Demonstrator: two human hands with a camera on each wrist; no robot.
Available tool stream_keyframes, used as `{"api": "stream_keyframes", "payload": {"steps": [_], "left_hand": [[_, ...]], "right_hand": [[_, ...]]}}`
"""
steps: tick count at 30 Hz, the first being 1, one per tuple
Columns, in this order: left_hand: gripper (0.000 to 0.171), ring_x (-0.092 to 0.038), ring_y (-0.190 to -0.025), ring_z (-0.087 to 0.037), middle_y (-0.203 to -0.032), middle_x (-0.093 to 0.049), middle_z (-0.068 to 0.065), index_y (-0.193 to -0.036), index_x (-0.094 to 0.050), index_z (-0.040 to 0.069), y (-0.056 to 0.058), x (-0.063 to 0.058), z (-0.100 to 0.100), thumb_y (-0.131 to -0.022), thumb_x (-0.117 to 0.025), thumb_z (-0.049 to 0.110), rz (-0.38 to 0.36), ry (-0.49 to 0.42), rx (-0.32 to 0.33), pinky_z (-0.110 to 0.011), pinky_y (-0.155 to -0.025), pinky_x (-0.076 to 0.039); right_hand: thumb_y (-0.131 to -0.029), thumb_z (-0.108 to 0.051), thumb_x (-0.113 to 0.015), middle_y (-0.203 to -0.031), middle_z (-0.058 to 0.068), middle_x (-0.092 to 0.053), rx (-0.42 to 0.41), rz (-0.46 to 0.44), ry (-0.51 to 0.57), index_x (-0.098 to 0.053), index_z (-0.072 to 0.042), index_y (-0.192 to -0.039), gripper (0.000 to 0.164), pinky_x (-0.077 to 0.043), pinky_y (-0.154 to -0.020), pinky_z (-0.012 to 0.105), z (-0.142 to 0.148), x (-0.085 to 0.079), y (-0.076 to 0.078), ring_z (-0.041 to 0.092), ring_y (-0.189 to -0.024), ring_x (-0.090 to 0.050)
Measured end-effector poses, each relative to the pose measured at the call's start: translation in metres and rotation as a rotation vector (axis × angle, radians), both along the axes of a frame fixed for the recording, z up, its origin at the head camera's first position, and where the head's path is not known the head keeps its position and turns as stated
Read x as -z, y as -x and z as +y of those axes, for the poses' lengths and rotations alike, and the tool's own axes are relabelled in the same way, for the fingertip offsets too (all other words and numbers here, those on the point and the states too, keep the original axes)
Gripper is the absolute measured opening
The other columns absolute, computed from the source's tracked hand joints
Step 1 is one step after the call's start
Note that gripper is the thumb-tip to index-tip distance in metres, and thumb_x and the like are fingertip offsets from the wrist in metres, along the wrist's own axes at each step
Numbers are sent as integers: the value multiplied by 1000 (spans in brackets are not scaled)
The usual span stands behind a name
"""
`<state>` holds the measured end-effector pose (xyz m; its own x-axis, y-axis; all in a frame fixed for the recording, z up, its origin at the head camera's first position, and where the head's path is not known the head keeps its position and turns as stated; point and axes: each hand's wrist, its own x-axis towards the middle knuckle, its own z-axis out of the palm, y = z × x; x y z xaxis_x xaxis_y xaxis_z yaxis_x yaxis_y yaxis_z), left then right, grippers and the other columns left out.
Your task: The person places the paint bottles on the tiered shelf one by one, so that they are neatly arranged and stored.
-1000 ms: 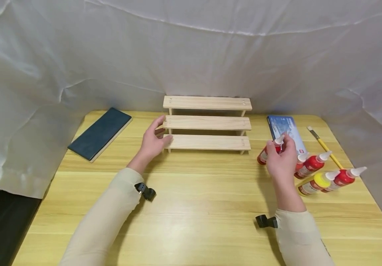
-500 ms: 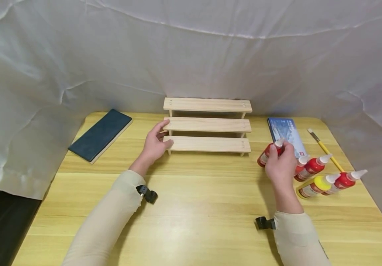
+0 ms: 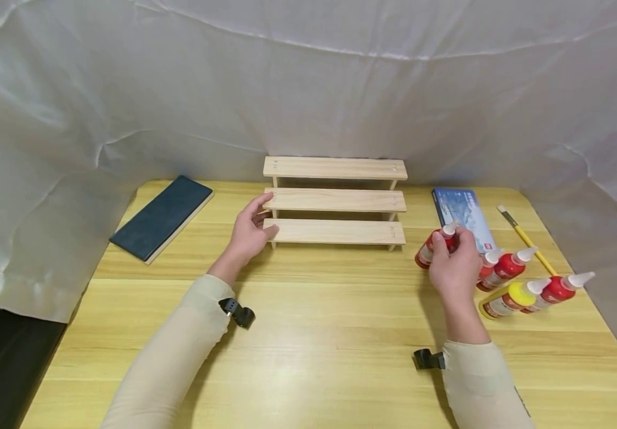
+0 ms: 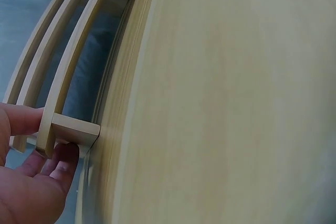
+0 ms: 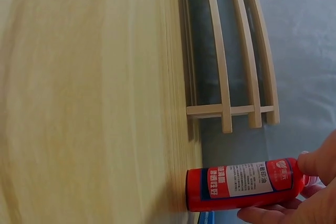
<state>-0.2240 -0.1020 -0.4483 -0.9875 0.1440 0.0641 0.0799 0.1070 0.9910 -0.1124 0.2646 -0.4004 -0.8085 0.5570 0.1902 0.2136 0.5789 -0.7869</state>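
A three-tier wooden stand [image 3: 335,231] is at the back middle of the table in the head view. My left hand [image 3: 249,232] grips its left end, with the thumb on the lowest board and a finger on the middle board. In the left wrist view, the other fingers [image 4: 63,169] curl below that board by the support. Right of the stand, my right hand [image 3: 454,262] pinches a red squeeze bottle [image 3: 427,252] with a white nozzle near its neck. The right wrist view shows the bottle [image 5: 241,186] upright, its base at the tabletop.
Beside the right hand stand more red bottles [image 3: 504,270] and a yellow bottle [image 3: 507,300]. Behind them lie a blue box [image 3: 466,211] and a yellow-handled brush [image 3: 525,238]. A dark notebook [image 3: 162,215] lies at the left. Grey cloth [image 3: 335,89] hangs behind the table.
Since one second ago, my left hand has shifted slightly, its index finger now reaching onto the middle board. My right hand keeps its pinch on the red bottle, almost still.
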Motion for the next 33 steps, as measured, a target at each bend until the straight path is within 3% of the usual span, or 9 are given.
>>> {"api": "stream_keyframes", "payload": {"steps": [16,25,33], "left_hand": [[74,-50,-127,-28,-152,-40,-1,-148,-50,24,0,3,-1,-86,-67,-14,-10,-7,-9,-39,-112,-33],[73,-47,-130,-31,-152,-41,-6,-149,-48,20,1,7,-4,-88,-65,-15,-4,-32,23,-42,-112,-34],[67,-47,-131,-29,-150,-44,-6,-146,-52,19,1,7,-3,-90,-62,-15,26,13,39,-41,-112,-33]], "right_hand": [[-99,-27,-63,-121,19,-65,0,7,60,-63,-2,-124,35,-49,-96,45,3,0,-2,29,-108,-61],[-98,-27,-65,-121,10,-66,-3,32,122,-65,-5,-115,28,-50,-90,29,-1,-10,-3,20,-106,-61],[-100,-26,-63,-120,9,-66,-68,34,151,-64,-5,-115,26,-50,-89,25,-4,-25,-5,16,-107,-60]]}}
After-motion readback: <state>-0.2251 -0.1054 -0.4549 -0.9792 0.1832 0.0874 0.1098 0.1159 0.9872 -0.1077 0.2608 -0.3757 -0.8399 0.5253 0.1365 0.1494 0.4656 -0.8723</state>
